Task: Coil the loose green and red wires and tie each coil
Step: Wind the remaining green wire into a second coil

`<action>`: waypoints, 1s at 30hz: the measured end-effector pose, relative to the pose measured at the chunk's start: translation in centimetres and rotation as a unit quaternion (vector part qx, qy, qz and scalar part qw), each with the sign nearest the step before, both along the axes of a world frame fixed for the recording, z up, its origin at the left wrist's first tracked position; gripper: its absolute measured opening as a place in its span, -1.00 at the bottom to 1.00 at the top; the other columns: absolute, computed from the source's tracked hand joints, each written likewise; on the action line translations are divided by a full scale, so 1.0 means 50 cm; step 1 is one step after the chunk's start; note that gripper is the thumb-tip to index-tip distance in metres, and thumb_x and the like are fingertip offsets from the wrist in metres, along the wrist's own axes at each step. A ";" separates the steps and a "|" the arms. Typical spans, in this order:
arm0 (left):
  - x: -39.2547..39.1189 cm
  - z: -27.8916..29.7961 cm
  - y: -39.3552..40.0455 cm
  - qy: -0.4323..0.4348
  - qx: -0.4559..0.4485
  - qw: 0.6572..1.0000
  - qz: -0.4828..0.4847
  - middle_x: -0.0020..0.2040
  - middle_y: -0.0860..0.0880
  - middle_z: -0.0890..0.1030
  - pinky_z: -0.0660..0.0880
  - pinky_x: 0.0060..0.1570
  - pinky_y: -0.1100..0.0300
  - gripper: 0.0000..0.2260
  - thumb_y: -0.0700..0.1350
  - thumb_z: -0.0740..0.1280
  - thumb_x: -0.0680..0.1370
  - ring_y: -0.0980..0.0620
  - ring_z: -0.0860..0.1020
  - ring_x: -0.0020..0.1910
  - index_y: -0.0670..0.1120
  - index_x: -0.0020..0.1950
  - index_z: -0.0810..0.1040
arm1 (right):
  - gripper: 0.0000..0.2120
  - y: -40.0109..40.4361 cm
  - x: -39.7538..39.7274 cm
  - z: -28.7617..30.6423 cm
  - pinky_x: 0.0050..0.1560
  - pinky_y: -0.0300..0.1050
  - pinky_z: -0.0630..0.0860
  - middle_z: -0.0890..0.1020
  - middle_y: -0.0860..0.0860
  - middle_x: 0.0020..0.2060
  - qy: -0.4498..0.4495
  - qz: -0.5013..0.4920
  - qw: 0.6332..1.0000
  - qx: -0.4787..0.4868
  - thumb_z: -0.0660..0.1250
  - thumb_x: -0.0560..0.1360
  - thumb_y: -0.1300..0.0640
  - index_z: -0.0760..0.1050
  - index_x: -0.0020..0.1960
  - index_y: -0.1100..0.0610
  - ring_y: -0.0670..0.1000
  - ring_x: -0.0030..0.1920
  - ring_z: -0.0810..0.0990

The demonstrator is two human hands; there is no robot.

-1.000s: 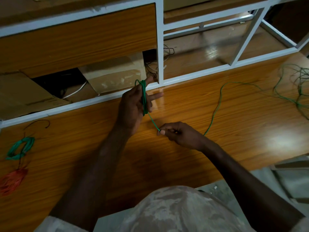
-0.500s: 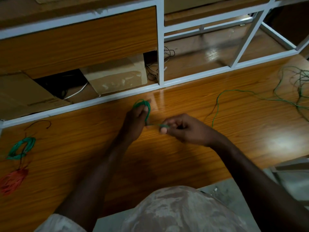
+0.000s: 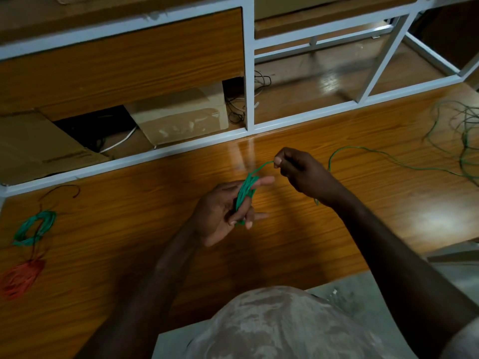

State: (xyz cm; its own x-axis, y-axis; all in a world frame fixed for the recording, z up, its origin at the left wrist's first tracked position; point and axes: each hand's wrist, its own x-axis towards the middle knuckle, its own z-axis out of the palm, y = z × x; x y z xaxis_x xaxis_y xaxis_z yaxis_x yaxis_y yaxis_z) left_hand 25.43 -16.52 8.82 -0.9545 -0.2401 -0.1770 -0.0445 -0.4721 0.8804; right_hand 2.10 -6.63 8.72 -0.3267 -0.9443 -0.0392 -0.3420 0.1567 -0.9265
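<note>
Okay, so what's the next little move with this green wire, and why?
Probably carry the right hand round the left hand for another turn: the green coil sits on the left fingers, and loose green wire trails across the table.

Dim scene; glare on tabletop (right side); wide-angle edge bending.

A cardboard box sits behind the wooden table, beside black cables
</note>
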 end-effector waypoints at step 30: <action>-0.068 0.028 -0.074 -0.029 -0.182 0.908 0.377 -0.46 -0.07 0.45 0.54 0.17 -0.13 -0.59 -0.06 -0.02 0.82 -0.14 0.73 -0.16 -0.14 0.54 0.48 | -0.72 0.045 0.135 -0.014 -0.27 -0.24 0.38 0.44 -0.20 -0.40 -0.004 0.261 0.962 0.078 0.22 0.77 0.02 0.62 0.36 0.05 -0.18 -0.36 0.39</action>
